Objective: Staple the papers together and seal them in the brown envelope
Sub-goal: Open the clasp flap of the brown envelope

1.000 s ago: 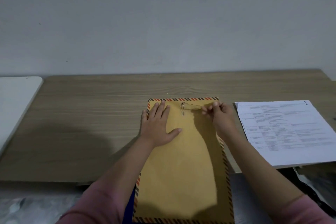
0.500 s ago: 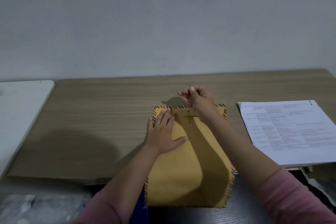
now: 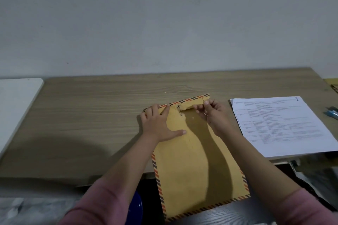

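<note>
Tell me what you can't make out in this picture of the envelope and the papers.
Head view only:
- Papers: print too small to read; right corner cut by the frame edge.
- Envelope: whether anything is inside cannot be seen; left top corner under the left hand.
- String: too thin to follow inside the right hand pinching it.
- Blue thing at right edge: cut off, unidentifiable.
- Stapler: none in view.

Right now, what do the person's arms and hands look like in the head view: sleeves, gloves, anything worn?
Both hands are bare: no gloves, rings or watch visible on the left hand or right hand. Forearms are uncovered; dusty pink sleeves, pushed up towards the elbows, show at the bottom edge of the head view.
</note>
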Action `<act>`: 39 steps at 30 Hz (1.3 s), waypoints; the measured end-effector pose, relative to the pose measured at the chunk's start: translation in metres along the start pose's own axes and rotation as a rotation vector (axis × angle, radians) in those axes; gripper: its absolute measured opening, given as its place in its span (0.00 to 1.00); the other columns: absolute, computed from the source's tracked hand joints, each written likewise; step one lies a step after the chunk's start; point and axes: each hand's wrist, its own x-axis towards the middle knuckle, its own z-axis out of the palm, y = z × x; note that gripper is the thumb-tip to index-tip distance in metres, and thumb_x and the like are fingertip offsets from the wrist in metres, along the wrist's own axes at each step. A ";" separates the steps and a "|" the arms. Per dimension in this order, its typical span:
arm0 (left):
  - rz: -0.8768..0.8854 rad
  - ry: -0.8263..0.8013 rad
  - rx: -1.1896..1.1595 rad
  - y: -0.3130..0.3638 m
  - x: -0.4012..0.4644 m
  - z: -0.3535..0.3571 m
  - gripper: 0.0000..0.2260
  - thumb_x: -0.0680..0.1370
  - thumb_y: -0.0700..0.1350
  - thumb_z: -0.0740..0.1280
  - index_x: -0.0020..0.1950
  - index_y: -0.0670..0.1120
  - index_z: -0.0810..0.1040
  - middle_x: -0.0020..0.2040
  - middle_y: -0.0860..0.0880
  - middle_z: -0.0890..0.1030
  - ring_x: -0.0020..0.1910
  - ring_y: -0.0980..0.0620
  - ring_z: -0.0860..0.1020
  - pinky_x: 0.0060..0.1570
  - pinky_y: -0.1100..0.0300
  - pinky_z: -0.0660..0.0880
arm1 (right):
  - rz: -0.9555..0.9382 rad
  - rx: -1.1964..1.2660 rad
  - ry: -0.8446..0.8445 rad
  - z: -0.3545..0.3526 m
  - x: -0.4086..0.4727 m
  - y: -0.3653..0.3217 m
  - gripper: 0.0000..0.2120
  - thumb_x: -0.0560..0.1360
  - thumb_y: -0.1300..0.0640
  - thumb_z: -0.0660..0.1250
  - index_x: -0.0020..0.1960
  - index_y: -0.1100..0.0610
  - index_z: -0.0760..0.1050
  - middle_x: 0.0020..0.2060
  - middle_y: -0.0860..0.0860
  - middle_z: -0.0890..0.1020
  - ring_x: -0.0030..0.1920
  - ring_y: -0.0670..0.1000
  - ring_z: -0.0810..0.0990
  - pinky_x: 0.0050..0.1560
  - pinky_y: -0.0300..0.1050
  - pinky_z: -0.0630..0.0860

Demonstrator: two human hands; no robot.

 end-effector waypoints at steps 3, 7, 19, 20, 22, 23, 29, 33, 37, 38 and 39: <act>0.001 -0.009 -0.010 -0.001 0.002 -0.001 0.53 0.56 0.82 0.54 0.75 0.57 0.52 0.68 0.46 0.60 0.65 0.43 0.61 0.62 0.45 0.61 | -0.051 -0.065 -0.012 0.023 0.003 0.001 0.10 0.80 0.64 0.57 0.40 0.58 0.68 0.36 0.54 0.76 0.38 0.43 0.84 0.42 0.36 0.81; 0.009 -0.004 -0.062 -0.005 0.002 -0.001 0.52 0.54 0.82 0.57 0.73 0.61 0.55 0.66 0.47 0.60 0.64 0.44 0.59 0.62 0.46 0.59 | -0.029 -0.163 -0.123 0.053 0.001 0.009 0.08 0.79 0.64 0.59 0.42 0.57 0.70 0.37 0.54 0.77 0.44 0.51 0.83 0.47 0.42 0.81; 0.043 -0.107 -0.107 -0.015 0.004 -0.005 0.55 0.53 0.81 0.60 0.75 0.62 0.47 0.68 0.49 0.55 0.66 0.44 0.56 0.64 0.47 0.57 | 0.243 -0.210 -0.095 0.018 -0.022 0.021 0.09 0.79 0.65 0.57 0.41 0.60 0.70 0.33 0.55 0.71 0.31 0.51 0.78 0.33 0.45 0.82; 0.045 -0.108 -0.104 -0.015 0.004 -0.005 0.56 0.52 0.82 0.59 0.75 0.62 0.46 0.68 0.49 0.54 0.67 0.44 0.55 0.64 0.47 0.57 | 0.223 -0.303 -0.060 0.016 -0.019 0.018 0.08 0.79 0.64 0.57 0.43 0.61 0.70 0.32 0.55 0.71 0.31 0.51 0.77 0.35 0.48 0.80; 0.044 -0.098 -0.104 -0.016 0.004 -0.005 0.56 0.52 0.82 0.58 0.75 0.62 0.46 0.69 0.49 0.55 0.67 0.44 0.56 0.64 0.47 0.57 | 0.183 -0.547 -0.021 0.014 -0.013 0.013 0.07 0.80 0.61 0.58 0.47 0.62 0.73 0.31 0.54 0.73 0.29 0.50 0.75 0.37 0.49 0.77; 0.042 -0.091 -0.106 -0.016 0.003 -0.004 0.56 0.52 0.82 0.58 0.75 0.62 0.46 0.69 0.49 0.55 0.67 0.44 0.56 0.64 0.46 0.57 | 0.165 -0.655 -0.012 0.015 -0.011 0.011 0.08 0.80 0.59 0.58 0.49 0.62 0.73 0.31 0.54 0.74 0.29 0.50 0.75 0.35 0.46 0.76; 0.032 -0.067 -0.115 -0.015 0.001 -0.005 0.56 0.51 0.83 0.58 0.75 0.62 0.47 0.68 0.48 0.56 0.67 0.44 0.57 0.64 0.47 0.58 | -0.048 -1.055 -0.082 0.022 -0.001 0.012 0.08 0.76 0.57 0.64 0.49 0.61 0.77 0.29 0.50 0.76 0.29 0.48 0.74 0.33 0.41 0.70; 0.025 -0.061 -0.111 -0.015 0.001 -0.003 0.56 0.51 0.83 0.57 0.75 0.62 0.47 0.68 0.49 0.56 0.67 0.44 0.57 0.64 0.47 0.58 | -0.135 -1.165 -0.038 0.023 0.006 0.016 0.06 0.74 0.60 0.67 0.48 0.61 0.80 0.28 0.44 0.72 0.31 0.43 0.69 0.30 0.36 0.63; 0.030 -0.050 -0.103 -0.016 0.001 -0.003 0.56 0.52 0.83 0.56 0.75 0.62 0.47 0.68 0.48 0.56 0.67 0.44 0.57 0.63 0.46 0.59 | -0.187 -1.202 0.000 0.024 0.011 0.016 0.05 0.73 0.61 0.67 0.46 0.62 0.80 0.28 0.42 0.70 0.30 0.41 0.67 0.29 0.33 0.60; 0.032 -0.048 -0.104 -0.016 0.001 -0.003 0.56 0.52 0.83 0.56 0.75 0.62 0.47 0.69 0.48 0.56 0.67 0.44 0.57 0.63 0.46 0.59 | -0.198 -1.210 0.003 0.024 0.013 0.016 0.05 0.73 0.62 0.67 0.46 0.62 0.80 0.28 0.42 0.69 0.30 0.41 0.67 0.29 0.33 0.60; 0.033 -0.047 -0.104 -0.016 0.001 -0.002 0.56 0.52 0.83 0.56 0.75 0.62 0.47 0.69 0.48 0.56 0.67 0.44 0.57 0.63 0.46 0.59 | -0.207 -1.218 0.009 0.025 0.015 0.015 0.05 0.73 0.62 0.66 0.46 0.62 0.80 0.28 0.42 0.69 0.30 0.41 0.67 0.29 0.32 0.60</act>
